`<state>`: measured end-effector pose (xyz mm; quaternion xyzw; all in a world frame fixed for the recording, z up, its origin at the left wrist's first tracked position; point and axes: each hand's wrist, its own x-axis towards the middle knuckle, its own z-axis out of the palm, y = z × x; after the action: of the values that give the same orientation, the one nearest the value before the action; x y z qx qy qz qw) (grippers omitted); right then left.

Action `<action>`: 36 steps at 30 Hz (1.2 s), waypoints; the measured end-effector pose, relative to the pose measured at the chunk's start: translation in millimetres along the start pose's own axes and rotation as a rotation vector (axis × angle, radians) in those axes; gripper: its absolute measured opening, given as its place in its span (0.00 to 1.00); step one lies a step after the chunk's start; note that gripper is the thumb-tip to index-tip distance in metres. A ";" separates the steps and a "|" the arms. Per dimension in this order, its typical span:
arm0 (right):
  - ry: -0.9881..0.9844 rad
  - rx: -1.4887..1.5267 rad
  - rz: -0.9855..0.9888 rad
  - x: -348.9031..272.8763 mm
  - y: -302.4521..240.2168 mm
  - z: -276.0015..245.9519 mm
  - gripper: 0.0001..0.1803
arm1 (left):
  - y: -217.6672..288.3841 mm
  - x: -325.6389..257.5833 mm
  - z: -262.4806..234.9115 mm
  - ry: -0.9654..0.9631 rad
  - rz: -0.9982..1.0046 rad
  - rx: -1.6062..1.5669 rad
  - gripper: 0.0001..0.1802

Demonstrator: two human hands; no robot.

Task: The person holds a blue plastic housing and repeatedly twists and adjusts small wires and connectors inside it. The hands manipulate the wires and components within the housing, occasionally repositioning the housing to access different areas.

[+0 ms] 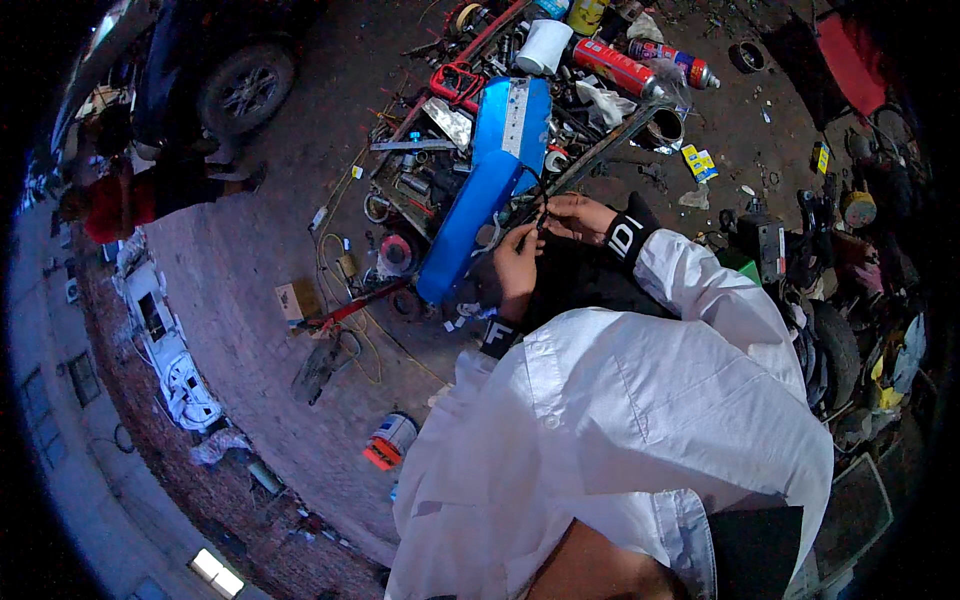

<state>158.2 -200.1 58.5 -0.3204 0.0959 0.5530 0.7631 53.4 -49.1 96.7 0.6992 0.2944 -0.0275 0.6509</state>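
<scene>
1. Clearly, I have both hands close together in the upper middle of my view, the left hand slightly lower and the right hand just beyond it, to its right.
2. On the left, my fingers are bent and drawn nearly together, pinching a thin black cord; on the right, they are likewise closed around it, with no wide gap. I cannot tell exactly where each fingertip presses.
3. That cord arcs up from my hands to the right edge of a long blue panel; I cannot tell whether it is fastened there.
4. The panel slants across a cluttered worktop, its upper part bearing a pale strip and its lower end jutting past the near side.
5. Beyond it I see a white container, a red spray can and a red handle-shaped piece among loose metal parts.
6. Yellow-and-blue packets lie on the ground to the right; a cardboard box and a white-and-orange tub stand to the left.
</scene>
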 end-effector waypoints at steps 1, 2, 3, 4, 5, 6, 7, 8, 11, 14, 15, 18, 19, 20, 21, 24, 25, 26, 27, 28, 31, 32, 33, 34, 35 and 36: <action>0.042 0.024 -0.007 -2.1 -0.5 5.2 0.11 | 0.4 0.2 0.4 0.001 -0.014 -0.020 0.09; 0.054 0.025 0.006 -2.7 -0.1 4.3 0.11 | 6.0 -1.3 1.3 -0.005 -0.026 0.000 0.09; 0.066 0.026 0.019 -3.0 0.2 2.9 0.11 | 13.1 -3.3 1.6 -0.011 -0.038 0.019 0.09; 0.077 0.026 0.031 -3.1 0.6 1.2 0.11 | 17.5 -4.8 2.0 -0.016 -0.050 0.039 0.09; 0.054 0.031 0.031 -1.9 1.4 -2.5 0.11 | 15.3 -4.7 1.7 -0.014 -0.036 0.043 0.09; 0.031 0.036 0.031 0.1 2.9 -7.1 0.11 | 10.0 -4.0 0.5 -0.011 -0.022 0.046 0.09; 0.008 0.040 0.031 1.4 4.3 -10.6 0.10 | 6.0 -3.5 -0.4 -0.009 -0.008 0.050 0.09; 0.010 0.033 0.035 1.5 3.5 -10.2 0.10 | 1.3 -2.8 -1.5 -0.004 0.014 0.056 0.09; 0.009 0.015 0.045 1.1 1.4 -9.8 0.10 | -4.5 -3.8 -2.3 0.010 0.068 0.132 0.08; 0.040 0.021 0.030 0.9 2.1 -9.9 0.11 | -0.8 -6.0 -2.1 0.037 0.138 0.331 0.08; 0.078 0.032 0.014 1.4 3.6 -6.8 0.12 | -5.4 -4.6 -3.1 0.053 0.187 0.402 0.08; 0.097 0.015 -0.034 -1.7 1.3 0.3 0.15 | 4.0 -7.1 -1.9 0.110 0.323 0.601 0.07; 0.089 0.003 -0.050 -2.6 0.3 1.1 0.15 | 11.0 -8.4 -0.4 0.129 0.366 0.665 0.07; 0.078 -0.013 -0.045 -2.9 0.1 -0.4 0.15 | 13.9 -9.2 1.0 0.140 0.371 0.649 0.07; 0.067 -0.028 -0.040 -2.3 0.0 -3.5 0.15 | 16.1 -9.4 2.4 0.152 0.377 0.634 0.07; 0.023 -0.034 -0.042 -2.3 0.0 -6.7 0.15 | 14.0 -7.6 4.7 0.167 0.328 0.648 0.06; 0.007 -0.029 -0.046 -2.1 0.2 -7.6 0.15 | 12.2 -6.9 5.2 0.169 0.300 0.663 0.06; 0.072 -0.021 -0.038 0.6 2.9 -8.0 0.15 | 30.9 -13.6 8.7 0.167 0.308 0.670 0.07; 0.082 -0.008 -0.042 0.7 4.0 -9.9 0.14 | 27.5 -11.8 8.4 0.162 0.327 0.693 0.08; 0.092 0.005 -0.046 0.8 5.3 -11.4 0.14 | 21.7 -8.6 7.7 0.156 0.347 0.716 0.09; 0.120 0.071 -0.043 0.0 4.5 -3.6 0.13 | 18.3 -7.2 7.6 0.144 0.375 0.704 0.10; 0.133 0.097 -0.041 -0.5 4.0 -1.4 0.13 | 17.8 -7.3 8.5 0.137 0.380 0.685 0.11; 0.140 0.091 -0.055 -1.0 3.9 1.7 0.13 | 16.6 -7.6 9.6 0.148 0.372 0.676 0.11; 0.146 0.084 -0.070 -1.5 4.0 5.1 0.13 | 15.0 -8.1 11.1 0.159 0.364 0.668 0.11; 0.154 0.077 -0.086 -2.1 3.9 6.1 0.13 | 16.5 -8.8 13.6 0.167 0.356 0.659 0.11; 0.122 0.088 -0.115 3.0 9.5 0.0 0.11 | 22.0 -11.3 17.4 0.202 0.414 0.652 0.12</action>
<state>150.7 -196.1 53.3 -0.3249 0.1478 0.4829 0.7996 59.9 -69.0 118.5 0.9129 0.1857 0.0814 0.3544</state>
